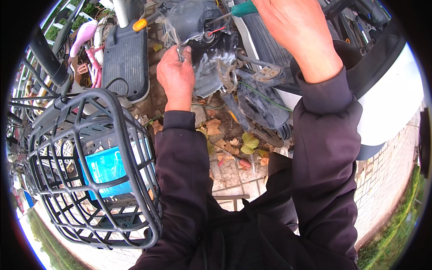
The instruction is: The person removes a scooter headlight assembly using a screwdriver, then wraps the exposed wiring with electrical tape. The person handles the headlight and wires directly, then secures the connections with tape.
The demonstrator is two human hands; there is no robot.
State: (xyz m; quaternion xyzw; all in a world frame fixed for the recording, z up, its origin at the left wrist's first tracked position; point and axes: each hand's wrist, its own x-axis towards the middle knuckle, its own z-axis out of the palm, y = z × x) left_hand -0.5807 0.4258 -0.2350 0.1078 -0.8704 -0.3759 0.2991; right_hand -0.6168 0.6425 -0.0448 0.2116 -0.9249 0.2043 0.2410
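Head view: left hand (176,74) has its fingers pinched narrow at the lower left edge of that dark plastic housing (184,20), top centre. Right hand (292,22) is wrapped around a green screwdriver (243,9), fingers mostly cut off by the frame, shaft angled into the housing's opening. Can't tell if the tip's seated. Red wire (217,30) sits right by it, so a slip could nick that imo. Prying hard might crack the plastic too.

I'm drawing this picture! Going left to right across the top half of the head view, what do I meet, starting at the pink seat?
Pink seat → orange light → left hand → green tool handle → right hand.
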